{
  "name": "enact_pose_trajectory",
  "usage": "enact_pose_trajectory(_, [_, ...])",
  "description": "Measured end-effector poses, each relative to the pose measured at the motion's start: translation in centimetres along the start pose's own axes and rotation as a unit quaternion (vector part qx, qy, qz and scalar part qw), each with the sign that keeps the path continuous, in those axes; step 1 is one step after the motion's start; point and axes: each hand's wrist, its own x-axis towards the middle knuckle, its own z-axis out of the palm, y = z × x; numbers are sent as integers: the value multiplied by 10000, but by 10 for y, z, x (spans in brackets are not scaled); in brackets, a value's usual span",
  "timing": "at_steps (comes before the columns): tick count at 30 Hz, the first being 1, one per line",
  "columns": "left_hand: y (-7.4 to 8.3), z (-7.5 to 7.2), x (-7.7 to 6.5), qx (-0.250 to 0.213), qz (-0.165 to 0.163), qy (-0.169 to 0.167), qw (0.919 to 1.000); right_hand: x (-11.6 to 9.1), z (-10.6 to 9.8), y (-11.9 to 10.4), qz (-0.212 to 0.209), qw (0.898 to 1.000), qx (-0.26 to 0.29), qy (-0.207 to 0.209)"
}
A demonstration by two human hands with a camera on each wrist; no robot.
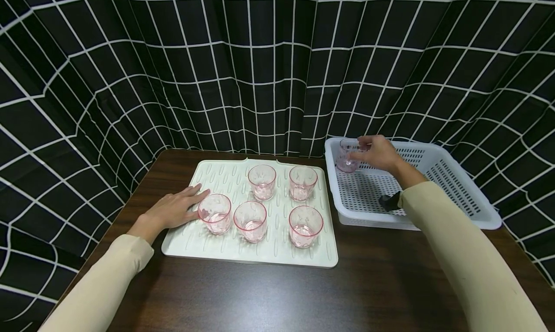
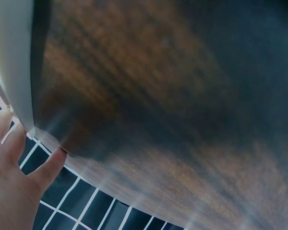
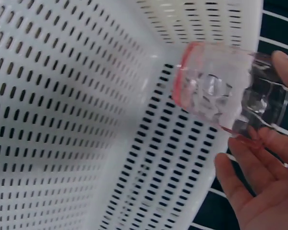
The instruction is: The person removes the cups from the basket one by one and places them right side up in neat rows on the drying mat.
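Observation:
My right hand [image 1: 378, 152] pinches a clear glass [image 3: 213, 86] with a pink rim, in the far left corner of a white slotted basket [image 1: 360, 220]. In the right wrist view the fingertips are at the base end, and the pink rim points into the basket. My left hand [image 1: 177, 208] rests with fingers spread on the left edge of a white ridged drying tray [image 1: 270, 245]. Beside its fingertips stands a pink-tinted glass [image 1: 215, 214], rim up. Several matching glasses stand upright on the tray, including a back one [image 1: 262, 181] and a right front one [image 1: 305, 226].
The dark wooden table [image 1: 277, 298] carries the tray on the left and the basket on the right, with a narrow gap between. A black curtain with white grid lines [image 1: 260, 81] hangs behind and along both sides. A black strap [image 1: 389, 202] shows at the right wrist.

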Motion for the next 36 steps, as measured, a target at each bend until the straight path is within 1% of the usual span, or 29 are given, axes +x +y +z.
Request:
enact_pose_trajectory(5, [0,-2,-1,-24,32,20,10000,-1,-9,-12,-220,9985,202,467])
enact_pose_trajectory(10, [1,-3,-2,-23,3,5,10000,-3,-11,-27,-515,9941,378,880])
enact_pose_trajectory(15, [-1,-2,-2,5,20,5,10000,-4,-8,-43,-753,9903,535,1033])
enact_pose_trajectory(19, [-1,-1,-1,38,63,26,10000,-5,-2,-57,-965,9881,639,1015])
enact_pose_trajectory(21, [-1,-1,-1,43,70,36,10000,-5,2,-65,-1093,9865,743,966])
enact_pose_trajectory(24, [0,-1,0,13,55,48,10000,-4,9,-77,-1317,9844,762,882])
enact_pose_trajectory(30, [0,0,0,-27,-2,30,10000,-5,28,-109,-1549,9834,703,626])
enact_pose_trajectory(36, [-1,0,0,-4,-1,34,10000,-4,50,-141,-1871,9781,834,376])
